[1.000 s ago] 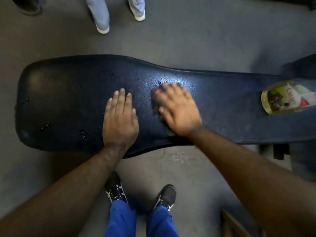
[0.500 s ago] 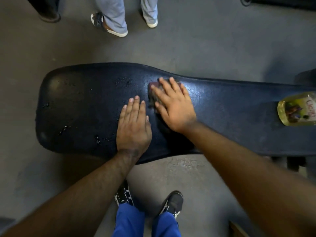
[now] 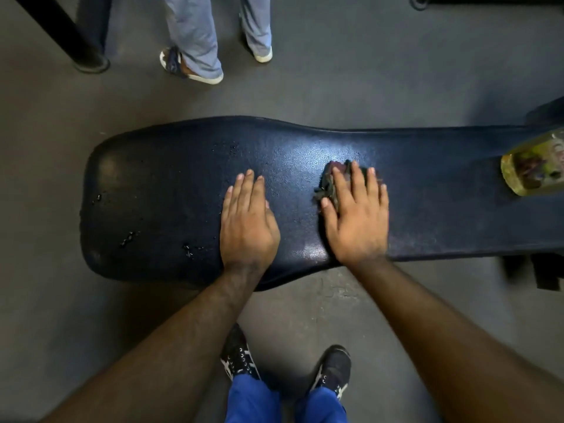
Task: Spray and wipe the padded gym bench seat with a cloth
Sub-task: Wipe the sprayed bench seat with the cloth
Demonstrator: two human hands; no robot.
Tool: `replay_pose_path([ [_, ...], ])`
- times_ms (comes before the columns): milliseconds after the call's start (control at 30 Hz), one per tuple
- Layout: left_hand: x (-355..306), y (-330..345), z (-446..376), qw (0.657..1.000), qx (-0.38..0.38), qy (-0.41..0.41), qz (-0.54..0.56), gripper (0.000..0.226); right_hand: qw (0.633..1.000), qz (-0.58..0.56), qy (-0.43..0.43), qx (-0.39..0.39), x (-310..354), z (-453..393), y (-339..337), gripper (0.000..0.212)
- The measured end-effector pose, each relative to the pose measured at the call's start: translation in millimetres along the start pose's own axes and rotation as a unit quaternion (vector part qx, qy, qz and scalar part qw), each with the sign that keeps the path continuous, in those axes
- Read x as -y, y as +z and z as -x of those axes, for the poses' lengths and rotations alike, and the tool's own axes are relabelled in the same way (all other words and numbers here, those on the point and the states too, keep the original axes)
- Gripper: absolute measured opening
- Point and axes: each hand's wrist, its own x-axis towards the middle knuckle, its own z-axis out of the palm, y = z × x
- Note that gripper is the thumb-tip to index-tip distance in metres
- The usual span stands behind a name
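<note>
A black padded bench seat (image 3: 171, 190) runs left to right across the view, with wet droplets on its wide left end. My left hand (image 3: 247, 221) lies flat on the pad near its front edge, fingers together, holding nothing. My right hand (image 3: 357, 215) presses flat on a dark crumpled cloth (image 3: 328, 187), which shows at my fingertips and thumb; most of it is hidden under the palm. A yellowish spray bottle (image 3: 531, 169) lies on the bench at the far right, cut off by the frame edge.
Another person's legs and shoes (image 3: 195, 65) stand on the grey floor beyond the bench. A black post base (image 3: 88, 61) stands at the upper left. My own shoes (image 3: 241, 355) are under the near edge. A bench frame part (image 3: 546, 276) hangs at the right.
My right hand has slid the cloth to the right along the pad, away from my left hand. The left hand stays flat in place. The view has shifted.
</note>
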Motion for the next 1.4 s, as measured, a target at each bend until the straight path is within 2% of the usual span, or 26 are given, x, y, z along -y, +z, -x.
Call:
replay_pose_path([
  [67,0.2,-4.7,-1.0,0.999,-0.005,-0.004,0.036,0.048,0.994,-0.014,-0.104,0.020,31.3,37.5,5.5,0.060],
  [167,3.2,-18.0,3.5,0.995,0.002,0.011,0.096,0.045,0.942,-0.010,-0.326,0.077,-0.4,50.6,-0.7,0.057],
  [233,10.2,-28.0,12.0,0.994,-0.009,0.029,0.105,0.044,0.967,0.001,-0.248,0.051,-22.6,31.7,-1.6,0.056],
  [300,18.7,-35.5,19.1,0.995,-0.015,0.025,0.092,0.044,0.999,-0.029,-0.029,-0.007,-7.0,27.8,0.4,0.057],
  [333,23.0,-39.2,22.8,0.996,-0.016,0.013,0.086,0.045,0.998,-0.041,0.028,-0.026,16.0,36.8,5.1,0.058],
  [367,27.1,-43.0,25.7,0.997,-0.017,0.000,0.080,0.045,0.998,-0.046,0.017,-0.028,39.1,50.8,9.7,0.059],
  [433,35.4,-49.4,27.6,0.997,-0.019,-0.011,0.069,0.045,0.988,-0.042,-0.149,0.028,63.5,81.1,14.3,0.059],
  [500,46.2,-57.5,27.1,0.998,-0.026,-0.012,0.061,0.043,0.946,-0.004,-0.314,0.075,45.2,72.9,8.8,0.058],
  [533,53.2,-61.3,26.3,0.998,-0.029,-0.013,0.060,0.042,0.936,0.015,-0.343,0.076,33.4,57.1,6.1,0.058],
  [567,60.1,-64.4,25.1,0.998,-0.033,-0.014,0.059,0.041,0.947,0.023,-0.314,0.069,25.9,39.1,5.2,0.058],
  [667,79.1,-72.2,18.4,0.998,-0.037,-0.012,0.042,0.040,1.000,-0.026,-0.015,-0.001,50.2,17.7,7.7,0.061],
  [700,84.5,-74.6,14.9,0.999,-0.036,-0.015,0.033,0.040,0.999,-0.032,0.008,-0.007,71.9,27.0,10.7,0.061],
  [767,95.6,-77.4,6.6,0.999,-0.017,-0.026,0.011,0.044,0.987,-0.030,-0.148,0.059,97.5,54.7,12.2,0.060],
  [833,106.0,-75.7,0.8,0.999,0.017,-0.020,-0.028,0.050,0.936,0.001,-0.336,0.106,76.8,47.8,7.1,0.058],
  [867,110.2,-73.2,0.0,0.998,0.031,-0.009,-0.053,0.053,0.931,0.015,-0.351,0.097,64.4,29.5,4.9,0.058],
  [900,112.7,-69.9,0.4,0.996,0.036,0.003,-0.077,0.054,0.952,0.021,-0.296,0.077,56.5,9.0,5.6,0.058],
  [933,114.0,-66.8,0.8,0.995,0.036,0.009,-0.095,0.055,0.983,0.004,-0.173,0.051,56.4,-8.8,4.9,0.060],
  [1000,113.5,-64.3,1.7,0.993,0.031,0.003,-0.116,0.058,0.999,-0.017,0.041,0.014,83.6,-16.4,12.3,0.064],
  [1033,112.7,-64.4,1.9,0.992,0.030,-0.004,-0.121,0.060,1.000,-0.006,0.022,0.017,106.0,-7.6,14.5,0.065],
  [1133,110.3,-66.6,0.2,0.990,0.040,-0.019,-0.133,0.066,0.954,0.017,-0.284,0.096,112.9,11.7,13.1,0.063],
  [1167,110.7,-67.0,0.3,0.990,0.043,-0.021,-0.135,0.066,0.940,0.026,-0.328,0.093,101.8,-2.9,9.2,0.063],
  [1200,111.2,-66.5,0.3,0.989,0.046,-0.020,-0.138,0.066,0.949,0.031,-0.305,0.076,95.5,-21.6,8.6,0.063],
  [1267,111.8,-65.0,-0.7,0.988,0.054,-0.017,-0.144,0.065,0.996,0.002,-0.082,0.035,100.2,-55.8,11.5,0.065],
  [1300,111.7,-64.9,-0.9,0.987,0.058,-0.020,-0.147,0.065,1.000,-0.011,0.006,0.028,116.0,-62.8,16.3,0.066],
  [1333,111.3,-65.4,-0.9,0.987,0.059,-0.022,-0.148,0.065,0.999,-0.011,0.004,0.030,136.0,-62.0,17.9,0.066],
  [1400,110.1,-66.8,-1.2,0.987,0.061,-0.021,-0.147,0.065,0.982,-0.003,-0.178,0.068,153.7,-53.7,20.7,0.063],
])
